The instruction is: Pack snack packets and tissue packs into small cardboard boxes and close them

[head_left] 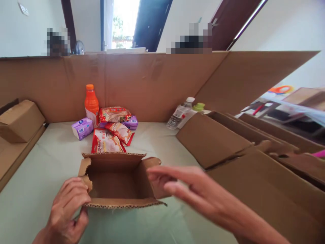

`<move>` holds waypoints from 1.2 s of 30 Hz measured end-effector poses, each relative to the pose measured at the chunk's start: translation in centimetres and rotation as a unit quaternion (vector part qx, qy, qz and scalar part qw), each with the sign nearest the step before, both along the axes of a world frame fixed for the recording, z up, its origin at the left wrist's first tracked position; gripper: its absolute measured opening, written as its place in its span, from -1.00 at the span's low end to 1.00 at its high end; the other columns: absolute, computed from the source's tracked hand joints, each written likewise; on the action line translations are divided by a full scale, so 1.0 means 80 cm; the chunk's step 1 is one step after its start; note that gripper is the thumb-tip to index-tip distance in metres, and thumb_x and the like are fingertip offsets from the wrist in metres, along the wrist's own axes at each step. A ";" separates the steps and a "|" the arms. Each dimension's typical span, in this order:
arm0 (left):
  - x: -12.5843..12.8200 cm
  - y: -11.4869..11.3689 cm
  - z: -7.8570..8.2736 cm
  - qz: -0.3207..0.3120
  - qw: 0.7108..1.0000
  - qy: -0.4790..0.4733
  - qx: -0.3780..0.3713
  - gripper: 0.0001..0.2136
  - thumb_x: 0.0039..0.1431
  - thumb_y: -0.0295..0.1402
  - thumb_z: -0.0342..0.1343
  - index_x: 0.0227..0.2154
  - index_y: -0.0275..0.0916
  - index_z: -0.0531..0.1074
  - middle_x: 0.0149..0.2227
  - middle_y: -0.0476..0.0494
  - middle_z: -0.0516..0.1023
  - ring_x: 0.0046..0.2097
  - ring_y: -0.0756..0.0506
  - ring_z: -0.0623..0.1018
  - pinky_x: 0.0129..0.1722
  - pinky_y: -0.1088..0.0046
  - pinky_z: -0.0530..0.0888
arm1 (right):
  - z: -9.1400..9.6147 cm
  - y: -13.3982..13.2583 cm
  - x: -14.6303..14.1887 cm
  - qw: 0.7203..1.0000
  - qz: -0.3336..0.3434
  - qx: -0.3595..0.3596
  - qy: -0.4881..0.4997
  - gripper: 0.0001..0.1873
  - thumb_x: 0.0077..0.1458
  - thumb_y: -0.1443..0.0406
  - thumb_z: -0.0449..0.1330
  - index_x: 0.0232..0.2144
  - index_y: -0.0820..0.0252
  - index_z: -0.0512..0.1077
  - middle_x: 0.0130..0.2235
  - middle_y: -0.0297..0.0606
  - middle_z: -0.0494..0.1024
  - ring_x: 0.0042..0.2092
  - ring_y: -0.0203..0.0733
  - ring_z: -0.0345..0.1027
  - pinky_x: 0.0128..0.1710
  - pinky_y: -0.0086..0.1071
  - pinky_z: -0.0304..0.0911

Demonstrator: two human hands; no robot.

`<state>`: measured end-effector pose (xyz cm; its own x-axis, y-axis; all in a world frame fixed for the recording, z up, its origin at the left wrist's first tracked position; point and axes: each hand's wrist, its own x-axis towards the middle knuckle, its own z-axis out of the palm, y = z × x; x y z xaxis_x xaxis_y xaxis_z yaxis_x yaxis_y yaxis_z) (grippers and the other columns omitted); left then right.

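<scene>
A small open cardboard box [119, 184] stands on the pale green cloth in front of me, its flaps spread and its inside bare. My left hand [67, 206] grips the box's left edge, fingers over the torn side flap and thumb low at the front corner. Over at the right side, my right hand [186, 186] is stretched out beside the right flap with nothing in its grasp. Its fingertips overlap the flap in view; whether they touch it I cannot tell. Just behind the box lie red-and-white snack packets [105, 140].
Beyond the packets are an orange drink bottle [91, 103], a purple tissue pack [82, 128] and a red noodle packet [115, 114]. A clear bottle [180, 114] leans at the back right. Larger cardboard boxes [266, 193] line the right, and a cardboard wall [142, 84] closes the back.
</scene>
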<state>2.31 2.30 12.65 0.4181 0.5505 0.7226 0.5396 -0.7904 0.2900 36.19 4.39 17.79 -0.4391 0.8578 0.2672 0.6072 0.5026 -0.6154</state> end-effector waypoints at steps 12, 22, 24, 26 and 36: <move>0.000 0.017 0.052 -0.047 0.976 0.202 -0.069 -0.74 -0.06 -0.63 -0.03 -0.40 -0.19 0.46 0.00 -0.17 0.63 0.30 -0.26 0.37 0.30 -0.03 0.33 | -0.070 0.265 -0.143 0.962 0.118 -0.024 -0.244 -0.39 -0.13 0.35 0.42 0.05 0.15 0.53 0.06 -0.11 0.59 0.10 0.09 0.43 0.08 -0.18 0.29; -0.007 0.018 0.033 -0.022 0.980 0.180 -0.076 -0.74 0.09 -0.62 -0.02 -0.25 -0.20 0.45 -0.25 -0.10 0.52 0.07 -0.18 0.48 0.36 -0.09 0.18 | 0.019 0.182 -0.044 0.944 -0.161 0.277 0.074 -0.86 0.27 0.19 0.11 -0.28 0.12 0.38 -0.31 -0.28 0.47 -0.28 -0.18 0.36 -0.29 -0.29 0.28; -0.005 0.016 0.030 -0.011 0.983 0.169 -0.067 -0.75 0.08 -0.62 -0.01 -0.25 -0.21 0.44 -0.25 -0.11 0.52 0.08 -0.19 0.47 0.35 -0.09 0.18 | 0.044 0.143 -0.034 0.883 -0.187 0.372 0.215 -0.79 0.21 0.10 0.22 -0.33 0.04 0.33 -0.36 -0.33 0.37 -0.33 -0.19 0.31 -0.34 -0.28 0.26; -0.002 0.016 0.029 -0.003 0.985 0.162 -0.058 -0.78 0.08 -0.62 -0.01 -0.28 -0.22 0.43 -0.25 -0.12 0.51 0.08 -0.19 0.47 0.35 -0.09 0.17 | 0.056 0.104 -0.039 0.859 -0.170 0.411 0.255 -0.77 0.19 0.08 0.27 -0.35 -0.01 0.33 -0.39 -0.35 0.29 -0.37 -0.19 0.28 -0.38 -0.29 0.23; 0.003 0.002 0.025 0.062 0.986 0.155 -0.025 -0.85 0.05 -0.62 0.04 -0.39 -0.25 0.41 -0.28 -0.13 0.52 -0.02 -0.18 0.49 0.30 0.00 0.28 | 0.028 0.050 -0.078 0.924 0.205 0.154 -0.283 -0.77 0.25 0.49 0.04 -0.40 0.16 0.37 -0.41 -0.29 0.54 -0.42 -0.26 0.34 -0.43 -0.36 0.10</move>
